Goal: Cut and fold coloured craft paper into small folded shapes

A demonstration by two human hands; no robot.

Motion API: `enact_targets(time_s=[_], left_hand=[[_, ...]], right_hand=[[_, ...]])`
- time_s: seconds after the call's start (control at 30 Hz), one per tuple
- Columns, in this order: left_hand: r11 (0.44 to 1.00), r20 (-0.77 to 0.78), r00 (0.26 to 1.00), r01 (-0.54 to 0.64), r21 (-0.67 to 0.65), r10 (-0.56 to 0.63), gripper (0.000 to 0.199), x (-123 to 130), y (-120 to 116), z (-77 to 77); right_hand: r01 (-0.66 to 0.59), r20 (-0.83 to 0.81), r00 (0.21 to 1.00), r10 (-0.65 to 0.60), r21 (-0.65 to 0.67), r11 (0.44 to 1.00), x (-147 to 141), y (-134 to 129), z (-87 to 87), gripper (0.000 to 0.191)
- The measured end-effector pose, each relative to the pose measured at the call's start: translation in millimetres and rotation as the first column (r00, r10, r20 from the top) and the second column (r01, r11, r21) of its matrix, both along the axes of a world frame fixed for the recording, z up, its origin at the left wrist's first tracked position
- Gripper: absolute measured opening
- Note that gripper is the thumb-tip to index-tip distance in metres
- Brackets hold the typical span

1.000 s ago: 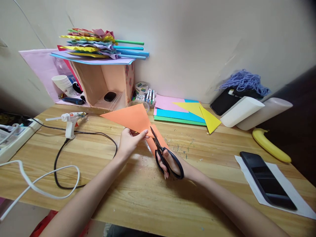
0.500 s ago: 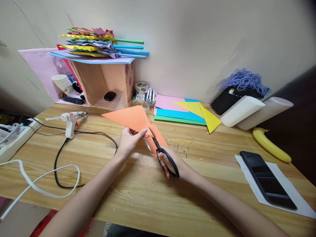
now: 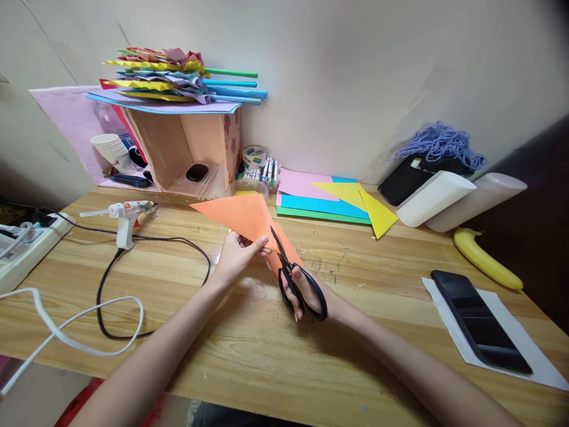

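Gripping orange paper point(image 3: 242, 214) in your left hand point(image 3: 236, 256); right hand point(image 3: 307, 288), looped through scissors point(image 3: 285, 260), now spreads them wider again; cutting seems unfinished

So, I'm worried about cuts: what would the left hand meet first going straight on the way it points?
Beyond its orange paper, likely the scissors: blades show just past the left hand's thumb; depth is unclear.

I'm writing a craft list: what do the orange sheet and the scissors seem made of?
Orange sheet: matte paper or thin card, judging by its even colour and crisp edges.
Scissors: slim, dark blades, probably metal, finish unclear; thick, smooth black handles, likely plastic.
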State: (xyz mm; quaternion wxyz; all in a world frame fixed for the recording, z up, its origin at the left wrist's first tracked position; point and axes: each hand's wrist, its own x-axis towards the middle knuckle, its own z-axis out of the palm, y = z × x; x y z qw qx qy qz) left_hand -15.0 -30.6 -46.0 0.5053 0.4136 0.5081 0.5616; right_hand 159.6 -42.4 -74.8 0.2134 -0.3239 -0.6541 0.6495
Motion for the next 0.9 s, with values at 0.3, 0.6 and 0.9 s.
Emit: enact_targets(time_s=[0.3, 0.6, 0.9], left_hand=[[1.000, 0.007, 1.000, 0.005, 0.013, -0.005, 0.032, 1.5, 0.9, -3.6], [1.000, 0.018, 1.000, 0.001, -0.003, -0.001, 0.033, 3.5, -0.4, -1.2], [0.997, 0.004, 0.999, 0.037, -0.068, -0.037, 0.035, 9.5, -4.4, -0.2]], right_hand=[[0.085, 0.098, 0.992, -0.085, 0.007, 0.996, -4.4, -3.5, 6.5, 0.057], [0.080, 0.088, 0.993, -0.080, 0.009, 0.997, -5.5, -4.5, 7.0, 0.058], [0.088, 0.069, 0.993, -0.091, 0.036, 0.995, -4.0, -0.6, -1.5, 0.057]])
